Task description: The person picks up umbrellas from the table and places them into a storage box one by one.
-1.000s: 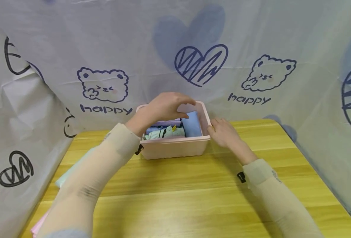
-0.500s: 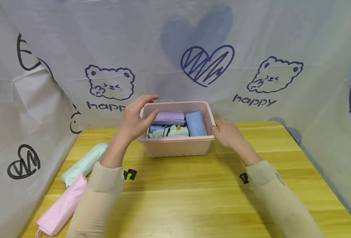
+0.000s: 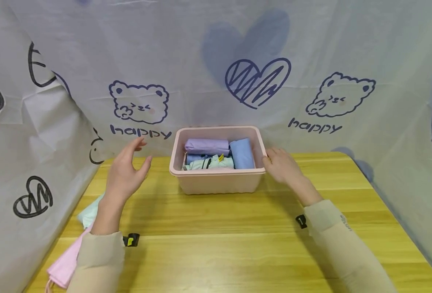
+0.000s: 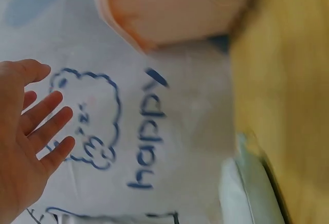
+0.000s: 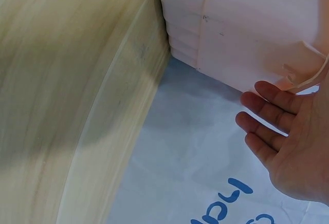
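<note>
A pale pink plastic bin (image 3: pixel 218 182) stands at the back of the table. In it lie a purple roll (image 3: pixel 207 146), a blue roll (image 3: pixel 242 154) and a mint bundle (image 3: pixel 210 162) with dark stripes and a yellow bit. My left hand (image 3: pixel 124 175) is in the air left of the bin, fingers loosely spread, holding nothing. Beneath that arm lie a mint roll (image 3: pixel 90 212) and a long pink roll (image 3: pixel 67 260) with a cord at its end, both partly hidden. My right hand (image 3: pixel 282 166) touches the bin's right rim with fairly straight fingers (image 5: pixel 270 111); its thumb is hidden in the right wrist view.
A light wooden table (image 3: pixel 216 244) carries everything. Right behind the bin hangs a pale cloth (image 3: pixel 186 93) with bear and heart drawings, which also closes off the left and right sides.
My left hand has come out from above the bin, moving left and toward me. My right hand stays at the rim. The bin's contents are now uncovered; the view has shifted slightly.
</note>
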### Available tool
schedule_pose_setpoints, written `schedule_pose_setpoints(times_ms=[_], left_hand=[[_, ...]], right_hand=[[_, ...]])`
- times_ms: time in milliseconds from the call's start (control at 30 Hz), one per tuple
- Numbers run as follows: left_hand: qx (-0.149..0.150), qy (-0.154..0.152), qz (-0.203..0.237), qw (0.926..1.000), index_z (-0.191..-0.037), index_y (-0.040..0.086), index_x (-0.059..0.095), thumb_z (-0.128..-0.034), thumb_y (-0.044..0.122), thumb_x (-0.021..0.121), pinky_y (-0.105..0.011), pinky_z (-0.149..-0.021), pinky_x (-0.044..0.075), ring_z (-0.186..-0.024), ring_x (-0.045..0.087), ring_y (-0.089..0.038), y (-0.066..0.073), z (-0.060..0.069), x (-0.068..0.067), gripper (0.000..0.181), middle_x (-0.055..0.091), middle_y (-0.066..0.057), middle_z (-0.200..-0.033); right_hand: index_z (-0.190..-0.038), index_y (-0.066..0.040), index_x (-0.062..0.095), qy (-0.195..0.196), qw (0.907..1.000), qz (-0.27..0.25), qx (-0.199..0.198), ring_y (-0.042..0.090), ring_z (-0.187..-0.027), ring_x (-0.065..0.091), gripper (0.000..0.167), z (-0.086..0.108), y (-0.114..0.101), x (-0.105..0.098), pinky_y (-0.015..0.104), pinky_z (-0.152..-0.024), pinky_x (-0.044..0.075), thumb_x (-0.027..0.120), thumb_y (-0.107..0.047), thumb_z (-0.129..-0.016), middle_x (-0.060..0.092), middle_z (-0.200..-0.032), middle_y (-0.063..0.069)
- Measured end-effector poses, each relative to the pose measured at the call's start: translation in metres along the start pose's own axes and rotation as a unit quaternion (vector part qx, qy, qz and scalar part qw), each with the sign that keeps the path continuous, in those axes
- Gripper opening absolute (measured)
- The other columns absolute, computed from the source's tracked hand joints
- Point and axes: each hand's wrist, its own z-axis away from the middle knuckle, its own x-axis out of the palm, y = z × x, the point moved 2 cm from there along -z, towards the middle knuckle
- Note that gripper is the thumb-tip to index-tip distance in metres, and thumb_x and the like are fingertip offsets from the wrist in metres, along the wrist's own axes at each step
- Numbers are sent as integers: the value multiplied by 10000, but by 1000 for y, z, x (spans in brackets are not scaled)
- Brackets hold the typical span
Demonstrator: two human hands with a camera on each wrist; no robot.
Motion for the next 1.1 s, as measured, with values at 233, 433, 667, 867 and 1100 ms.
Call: schedule_pose_setpoints(times_ms=[233, 433, 667, 867, 1100], left_hand=[[-371, -1075, -711, 9910, -1537, 32, 394, -974, 183, 681, -628, -921, 487, -1221, 586, -432, -35, 15, -17, 650, 569, -204, -1430], [-456, -2113, -1237, 9685, -1561, -54, 301, -967, 216, 676, -667, -969, 453, -1228, 543, -522, -66, 24, -27, 752, 500, -308, -1444], [-778, -2942, -1260, 9442, -1557, -111, 252, -982, 256, 657, -707, -1006, 416, -1268, 490, -570, -99, 30, -35, 794, 440, -357, -1466], [-1015, -3493, -1062, 9254, -1517, -176, 255, -973, 320, 678, -722, -1014, 400, -1283, 449, -599, -122, 36, -38, 850, 406, -417, -1457], [-1321, -4091, -949, 8979, -1459, -240, 264, -937, 370, 726, -675, -1002, 441, -1231, 495, -609, -137, 38, -40, 927, 472, -480, -1348]], right_hand=[[-1406, 76, 536, 17, 10000, 0, 0, 458, -1331, 466, 539, 0, -1, -1, 586, -1144, 347, 323, -295, -1078, 545, -1424, 265], [-1391, 79, 550, 74, 10000, 0, 6, 458, -1325, 473, 530, 1, -1, -1, 586, -1137, 354, 335, -286, -1073, 555, -1413, 264], [-1354, 82, 571, 84, 10000, 8, -45, 460, -1288, 494, 530, 1, -1, 2, 576, -1122, 370, 328, -293, -1070, 578, -1377, 261], [-1360, 85, 566, 48, 10000, 11, -59, 463, -1289, 493, 533, 1, 0, 2, 573, -1127, 366, 326, -294, -1071, 579, -1377, 260], [-1365, 82, 561, 69, 10000, 15, -64, 464, -1298, 486, 524, 1, 0, 2, 581, -1132, 356, 325, -286, -1077, 575, -1383, 262]])
